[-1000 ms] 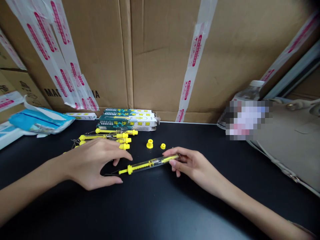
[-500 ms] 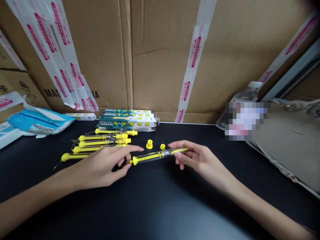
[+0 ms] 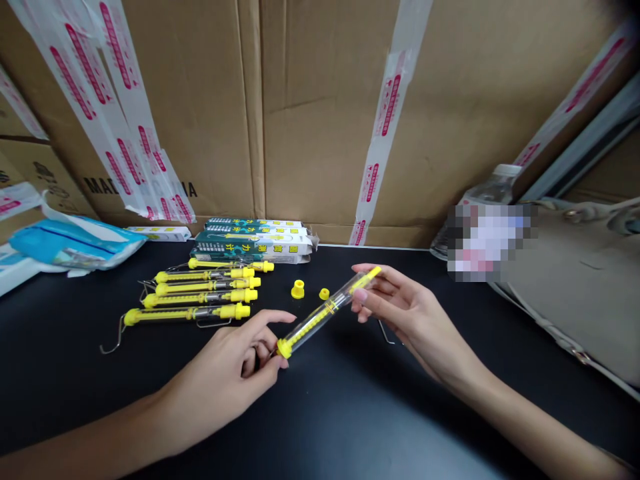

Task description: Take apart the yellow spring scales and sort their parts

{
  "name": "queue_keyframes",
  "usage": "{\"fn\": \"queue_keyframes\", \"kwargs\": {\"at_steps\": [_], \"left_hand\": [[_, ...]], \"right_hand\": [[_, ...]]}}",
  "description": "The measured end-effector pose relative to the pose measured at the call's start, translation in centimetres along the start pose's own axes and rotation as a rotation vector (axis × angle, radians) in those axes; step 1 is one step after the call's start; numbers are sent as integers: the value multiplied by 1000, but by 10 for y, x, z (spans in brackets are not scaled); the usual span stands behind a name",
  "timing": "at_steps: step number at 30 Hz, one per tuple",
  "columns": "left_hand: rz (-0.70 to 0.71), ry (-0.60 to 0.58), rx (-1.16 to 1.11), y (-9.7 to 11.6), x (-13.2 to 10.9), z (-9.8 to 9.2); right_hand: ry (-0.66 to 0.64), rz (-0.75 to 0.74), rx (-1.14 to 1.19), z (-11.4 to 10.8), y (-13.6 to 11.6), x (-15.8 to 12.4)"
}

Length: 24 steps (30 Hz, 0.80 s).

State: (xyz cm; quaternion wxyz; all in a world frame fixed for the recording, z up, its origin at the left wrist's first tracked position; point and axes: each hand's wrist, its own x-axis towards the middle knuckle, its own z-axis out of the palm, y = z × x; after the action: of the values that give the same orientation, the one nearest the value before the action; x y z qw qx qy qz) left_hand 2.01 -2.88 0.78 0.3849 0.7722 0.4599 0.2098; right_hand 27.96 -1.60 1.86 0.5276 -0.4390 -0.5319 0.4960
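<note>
A clear tubular spring scale (image 3: 325, 313) with yellow ends and a yellow inner scale is tilted between my hands. My right hand (image 3: 405, 313) is shut around its upper end. My left hand (image 3: 225, 380) is at its lower yellow end (image 3: 284, 347), with the fingers curled in and the thumb against the cap. The hook at that end is hidden by my fingers. Several similar spring scales (image 3: 190, 313) lie side by side on the table to the left, just beyond my left hand. Two loose yellow caps (image 3: 298, 289) stand just above the held scale.
A black tabletop (image 3: 320, 427) holds stacked printed boxes (image 3: 253, 240) at the back. Taped cardboard cartons (image 3: 320, 120) form the back wall. A blue packet (image 3: 75, 243) lies at left; a plastic bottle (image 3: 493, 190) and a beige bag (image 3: 565, 287) are at right.
The held scale has swung from nearly level to tilted, its lower end now down to the left. My left hand has moved down and closer to that end, uncovering the row of scales.
</note>
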Motion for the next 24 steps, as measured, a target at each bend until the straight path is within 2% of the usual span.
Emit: {"fn": "queue_keyframes", "kwargs": {"at_steps": [10, 15, 18, 21, 24], "left_hand": [[-69, -119, -295, 0, 8, -2], [-27, -157, -123, 0, 6, -3], [3, -135, 3, -1, 5, -3], [-1, -87, -34, -4, 4, -1], [-12, -4, -154, -7, 4, 1]], "right_hand": [[16, -164, 50, 3, -6, -7], [-38, -176, 57, 12, -5, -13], [-59, -170, 56, 13, -7, -14], [-87, -201, -1, 6, -8, -7], [-73, -273, -273, -9, -1, 5]]}}
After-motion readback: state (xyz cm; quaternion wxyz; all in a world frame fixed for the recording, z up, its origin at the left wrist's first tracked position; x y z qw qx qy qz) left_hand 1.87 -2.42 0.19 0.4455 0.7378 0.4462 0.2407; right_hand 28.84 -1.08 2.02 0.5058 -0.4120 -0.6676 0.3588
